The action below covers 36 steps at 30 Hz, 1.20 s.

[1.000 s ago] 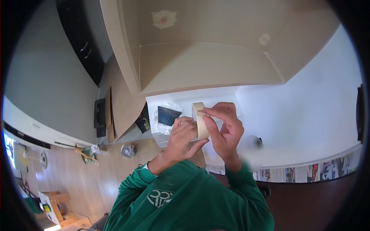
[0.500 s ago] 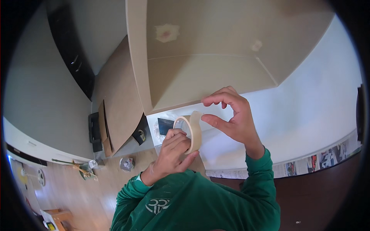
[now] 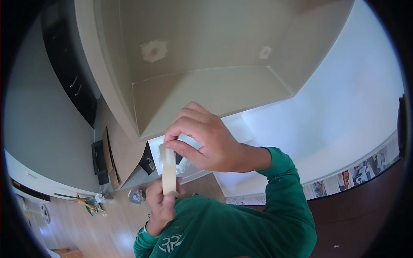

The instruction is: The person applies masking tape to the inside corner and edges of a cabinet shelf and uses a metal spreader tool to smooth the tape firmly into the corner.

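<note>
Closest in, along the bottom, there's the green top, and just above it, a little left of centre, the action: a roll of pale tape stands nearly edge-on. The left hand has it from below, grip closed, thumb on the near edge. Over the top arches the right hand, thumb and forefinger pinched shut on the roll's upper end, the other fingers curled.

So where are we? The roll is up and in both hands, the pinch is made, but no long strip stretches away from it; judging by that, the peeling is barely under way, with the drawing-off left to do. Whether the pinch has a freed end or just the roll's edge, I honestly can't tell from this angle.

Behind the roll, some crumpled white wrapping peeks out, mostly covered by hand and tape. The left fingers vanish behind the roll, and its hollow is turned out of sight.

Farther off, the beige box-like cabinet fills the upper middle, cut off at the top edge, a ragged pale patch inside it. Away at lower left, the wooden floor fades into the dark lens rim, small things there too blurred to name.
</note>
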Each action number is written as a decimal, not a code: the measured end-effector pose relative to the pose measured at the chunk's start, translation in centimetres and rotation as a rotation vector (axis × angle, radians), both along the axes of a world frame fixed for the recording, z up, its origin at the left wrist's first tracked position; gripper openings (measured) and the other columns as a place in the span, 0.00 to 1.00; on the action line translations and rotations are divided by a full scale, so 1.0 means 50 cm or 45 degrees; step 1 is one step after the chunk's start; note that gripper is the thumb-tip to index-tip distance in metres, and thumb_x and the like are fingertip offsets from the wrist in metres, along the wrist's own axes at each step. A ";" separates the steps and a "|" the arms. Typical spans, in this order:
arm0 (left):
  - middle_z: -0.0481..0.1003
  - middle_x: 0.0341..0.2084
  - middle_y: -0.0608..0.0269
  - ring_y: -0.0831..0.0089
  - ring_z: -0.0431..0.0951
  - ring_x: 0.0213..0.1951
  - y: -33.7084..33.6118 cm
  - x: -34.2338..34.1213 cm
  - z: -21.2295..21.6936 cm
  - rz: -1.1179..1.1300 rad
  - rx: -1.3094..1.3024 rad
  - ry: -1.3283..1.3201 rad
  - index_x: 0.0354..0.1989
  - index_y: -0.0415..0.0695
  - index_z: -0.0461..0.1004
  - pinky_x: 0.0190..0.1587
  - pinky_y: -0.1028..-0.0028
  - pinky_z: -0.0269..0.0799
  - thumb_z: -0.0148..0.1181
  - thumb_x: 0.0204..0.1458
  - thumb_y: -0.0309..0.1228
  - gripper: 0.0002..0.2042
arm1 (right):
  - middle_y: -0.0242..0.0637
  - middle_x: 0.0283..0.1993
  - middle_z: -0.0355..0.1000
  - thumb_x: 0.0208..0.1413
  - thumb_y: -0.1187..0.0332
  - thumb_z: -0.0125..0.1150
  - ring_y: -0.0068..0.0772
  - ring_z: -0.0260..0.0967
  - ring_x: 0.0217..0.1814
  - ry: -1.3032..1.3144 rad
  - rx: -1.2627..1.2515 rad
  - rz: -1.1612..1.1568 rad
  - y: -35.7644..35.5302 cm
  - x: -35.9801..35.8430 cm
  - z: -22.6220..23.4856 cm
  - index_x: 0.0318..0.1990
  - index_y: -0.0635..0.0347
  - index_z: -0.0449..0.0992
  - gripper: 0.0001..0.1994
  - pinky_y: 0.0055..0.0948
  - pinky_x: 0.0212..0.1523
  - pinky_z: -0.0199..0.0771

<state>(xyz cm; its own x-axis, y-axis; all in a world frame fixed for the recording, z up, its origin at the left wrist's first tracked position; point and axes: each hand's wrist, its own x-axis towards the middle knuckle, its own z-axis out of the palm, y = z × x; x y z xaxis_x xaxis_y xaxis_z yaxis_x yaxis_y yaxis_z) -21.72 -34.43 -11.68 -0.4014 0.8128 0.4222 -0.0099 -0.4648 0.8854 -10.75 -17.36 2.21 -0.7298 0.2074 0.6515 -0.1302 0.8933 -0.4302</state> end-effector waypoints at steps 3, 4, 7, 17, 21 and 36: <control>0.77 0.27 0.58 0.73 0.79 0.31 -0.017 -0.010 -0.028 -0.038 -0.147 -0.023 0.55 0.33 0.68 0.38 0.73 0.73 0.47 0.67 0.46 0.24 | 0.34 0.35 0.75 0.53 0.75 0.69 0.39 0.68 0.39 0.123 0.045 0.067 -0.001 -0.018 0.018 0.36 0.57 0.79 0.05 0.35 0.40 0.69; 0.77 0.27 0.58 0.72 0.79 0.32 -0.026 -0.010 -0.032 -0.050 -0.216 -0.066 0.58 0.34 0.65 0.38 0.73 0.74 0.47 0.67 0.44 0.24 | 0.34 0.36 0.75 0.53 0.75 0.69 0.38 0.69 0.39 0.144 0.046 0.094 -0.001 -0.025 0.020 0.36 0.58 0.79 0.05 0.34 0.40 0.69; 0.78 0.27 0.55 0.71 0.80 0.32 -0.029 0.004 -0.023 0.027 -0.384 -0.190 0.67 0.38 0.55 0.40 0.72 0.75 0.47 0.69 0.38 0.24 | 0.35 0.37 0.76 0.56 0.74 0.67 0.34 0.71 0.39 0.253 0.112 0.020 0.039 -0.037 0.036 0.36 0.58 0.79 0.03 0.31 0.41 0.69; 0.79 0.36 0.49 0.67 0.84 0.33 -0.042 -0.101 0.008 -0.869 -0.515 -0.623 0.64 0.37 0.58 0.37 0.70 0.82 0.49 0.68 0.28 0.19 | 0.28 0.27 0.68 0.59 0.66 0.65 0.19 0.59 0.28 -0.116 -0.362 -0.096 0.208 -0.196 0.045 0.37 0.65 0.79 0.09 0.25 0.31 0.63; 0.79 0.32 0.45 0.59 0.85 0.32 -0.026 -0.118 0.022 -0.681 -0.350 -0.704 0.48 0.36 0.63 0.34 0.64 0.85 0.54 0.63 0.21 0.09 | 0.38 0.27 0.74 0.55 0.65 0.67 0.31 0.71 0.30 -0.223 -0.337 -0.168 0.239 -0.241 0.036 0.37 0.62 0.81 0.09 0.33 0.36 0.71; 0.76 0.22 0.51 0.58 0.83 0.19 -0.010 -0.096 0.081 -0.316 -0.302 -0.804 0.34 0.41 0.61 0.19 0.66 0.83 0.53 0.65 0.27 0.09 | 0.41 0.30 0.79 0.55 0.64 0.67 0.33 0.76 0.34 -0.298 -0.107 -0.382 0.266 -0.299 -0.070 0.35 0.59 0.83 0.08 0.35 0.41 0.75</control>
<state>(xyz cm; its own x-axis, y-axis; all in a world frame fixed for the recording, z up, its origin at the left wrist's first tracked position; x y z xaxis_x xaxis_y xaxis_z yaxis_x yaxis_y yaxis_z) -26.50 -34.92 -7.65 -0.3025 0.9527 -0.0287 -0.6336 -0.1785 0.7528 -25.72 -4.07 -1.29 -0.7554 0.4794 0.4466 0.2415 0.8374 -0.4904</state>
